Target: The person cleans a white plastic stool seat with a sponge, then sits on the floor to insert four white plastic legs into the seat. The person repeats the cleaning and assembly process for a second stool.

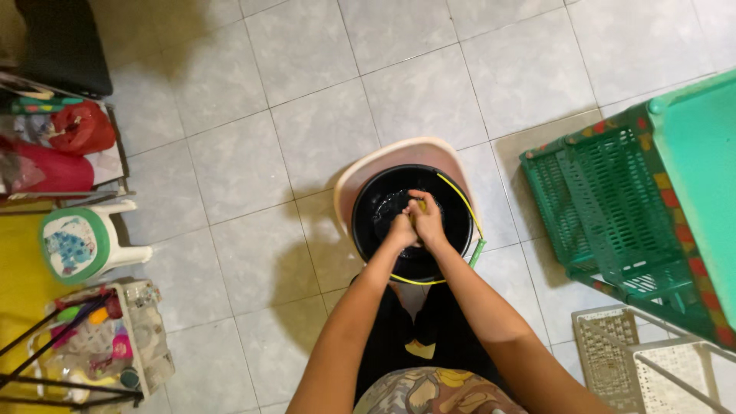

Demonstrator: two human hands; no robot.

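A black bucket (452, 201) with a thin yellow handle (464, 205) stands on a pale plastic stool seat (360, 172) on the tiled floor. Both my hands are down inside the bucket, pressed together. My left hand (400, 230) and my right hand (428, 222) are closed around a small yellow thing (421, 205) that shows between the fingers. Whether it is a sponge or a cloth I cannot tell. The bucket's inside looks dark and wet.
A green plastic crate (606, 207) with a teal lid (701, 176) stands at the right, white lattice baskets (652, 360) below it. At the left are a small green and white stool (77, 245), a shelf with red bags (69, 134) and a tray of small items (115, 337).
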